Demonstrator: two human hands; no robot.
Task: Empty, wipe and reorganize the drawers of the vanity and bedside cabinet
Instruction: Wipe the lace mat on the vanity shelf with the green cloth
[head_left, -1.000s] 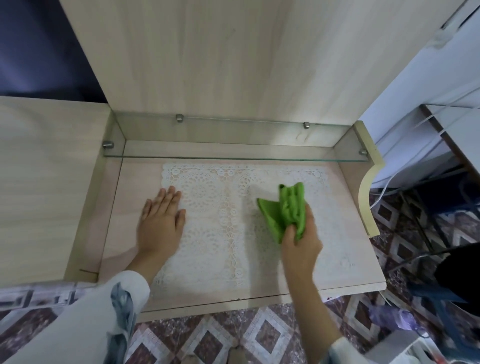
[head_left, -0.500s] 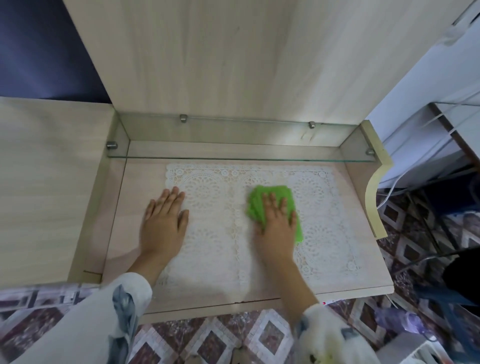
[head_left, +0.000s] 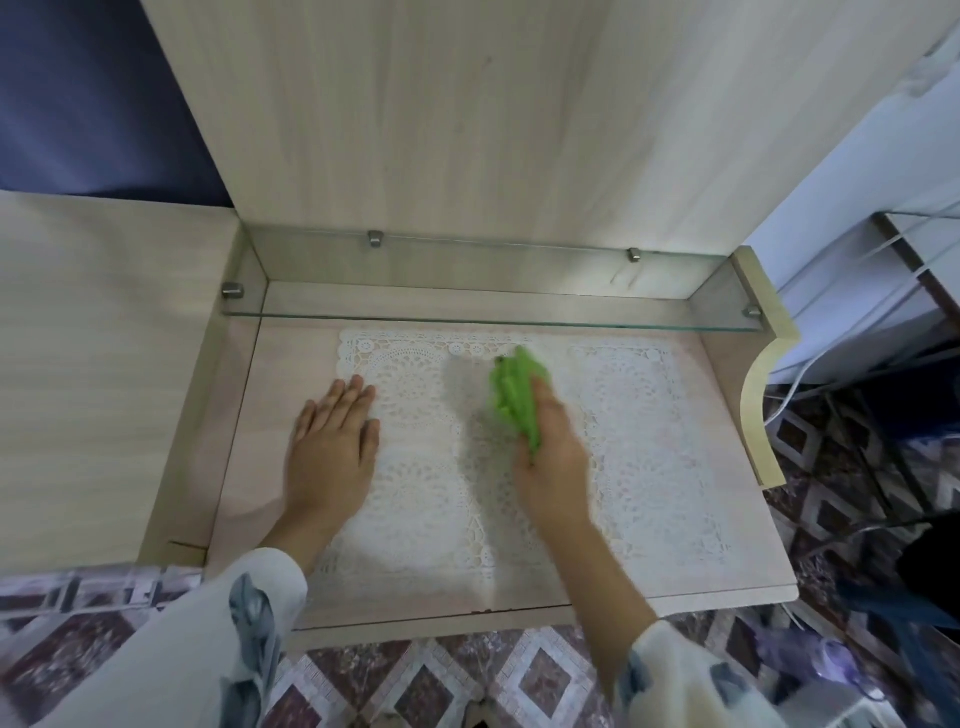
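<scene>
Far up the lace mat (head_left: 649, 441), right grip (head_left: 550, 457) clutches green cloth (head_left: 514, 395); left grip (head_left: 332, 441), released, presses its left edge.

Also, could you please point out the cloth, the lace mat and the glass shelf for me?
cloth (head_left: 514, 395), head view, middle of its bunched folds.
lace mat (head_left: 649, 415), head view, bare right half.
glass shelf (head_left: 415, 320), head view, front edge.

crumpled green cloth (head_left: 515, 395) on white lace mat (head_left: 644, 447), vanity shelf (head_left: 748, 530)

White sleeves (head_left: 171, 670), grey-blue leaf print
</scene>
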